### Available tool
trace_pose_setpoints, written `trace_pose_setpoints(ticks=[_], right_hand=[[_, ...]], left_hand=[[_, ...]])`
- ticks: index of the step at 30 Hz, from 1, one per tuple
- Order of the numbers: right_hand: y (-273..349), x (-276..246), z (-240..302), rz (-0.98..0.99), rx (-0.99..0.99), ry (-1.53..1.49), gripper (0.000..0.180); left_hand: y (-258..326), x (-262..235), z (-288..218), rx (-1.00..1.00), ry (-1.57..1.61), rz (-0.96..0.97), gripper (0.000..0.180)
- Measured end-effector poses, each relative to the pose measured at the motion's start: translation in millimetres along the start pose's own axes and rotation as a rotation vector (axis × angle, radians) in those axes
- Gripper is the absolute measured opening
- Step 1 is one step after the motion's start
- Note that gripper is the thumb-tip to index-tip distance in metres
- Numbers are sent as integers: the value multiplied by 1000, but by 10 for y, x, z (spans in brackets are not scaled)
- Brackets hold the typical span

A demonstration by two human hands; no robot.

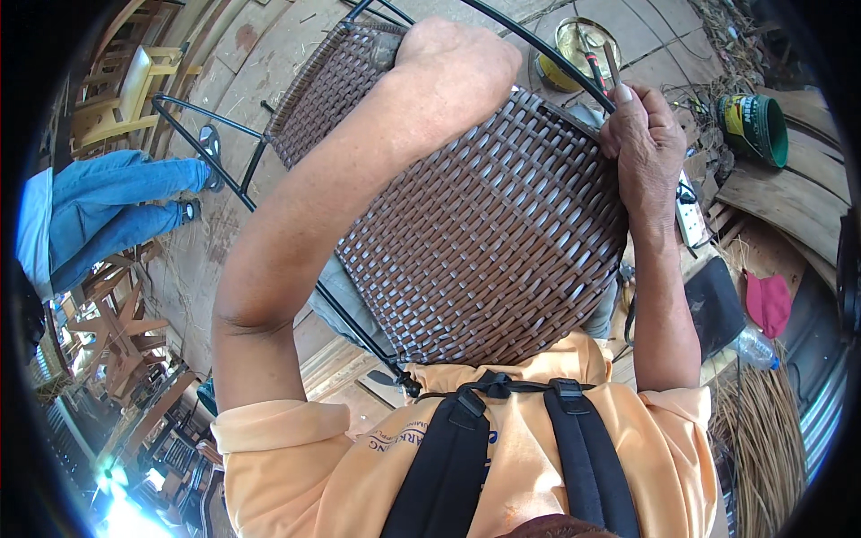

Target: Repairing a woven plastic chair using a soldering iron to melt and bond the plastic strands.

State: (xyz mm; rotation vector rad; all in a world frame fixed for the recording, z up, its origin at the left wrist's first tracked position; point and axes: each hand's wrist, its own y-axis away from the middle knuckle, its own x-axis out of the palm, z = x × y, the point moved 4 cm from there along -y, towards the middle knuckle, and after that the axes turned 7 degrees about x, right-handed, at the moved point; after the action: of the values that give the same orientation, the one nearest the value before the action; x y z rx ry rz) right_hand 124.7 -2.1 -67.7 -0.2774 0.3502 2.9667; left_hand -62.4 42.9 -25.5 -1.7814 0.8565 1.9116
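Observation:
A brown woven wicker chair (489,238) on a black metal frame (556,56) lies tilted across my lap. My left hand (457,67) reaches over its far part, bent at the wrist, with its fingers hidden beneath it. A small greyish patch (386,51) shows beside that hand; what it is I cannot make out. At the right edge of the weave, close to the frame tube, my right hand (650,134) is closed, thumb against fingers. From its pinch a thin flat brownish strip (612,65) sticks up.
Beyond the frame stands an open can (585,40) with a red-handled tool (594,67) in or over it. A green bucket (765,130), a white power strip (691,215), a magenta cap (767,303) and a plastic bottle (755,347) lie rightward. Another person's jeans-clad legs (126,184) are at left.

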Motion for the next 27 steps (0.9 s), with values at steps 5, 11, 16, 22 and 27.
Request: trace_pose_setpoints(ticks=[5, 11, 16, 22, 27], right_hand=[[-5, -13, -27, 24, 37, -74, 26], [-44, 26, 26, 69, -35, -157, 26], [-111, 119, 153, 290, 96, 341, 30], [-260, 270, 296, 417, 237, 683, 31], [-334, 314, 310, 495, 349, 690, 26]], left_hand=[[-142, -21, -202, 72, -23, 67, 15], [-305, 90, -80, 141, 27, 172, 19], [-171, 328, 171, 73, 255, 121, 28], [19, 467, 180, 87, 392, -189, 28], [69, 547, 172, 18, 493, -228, 28]])
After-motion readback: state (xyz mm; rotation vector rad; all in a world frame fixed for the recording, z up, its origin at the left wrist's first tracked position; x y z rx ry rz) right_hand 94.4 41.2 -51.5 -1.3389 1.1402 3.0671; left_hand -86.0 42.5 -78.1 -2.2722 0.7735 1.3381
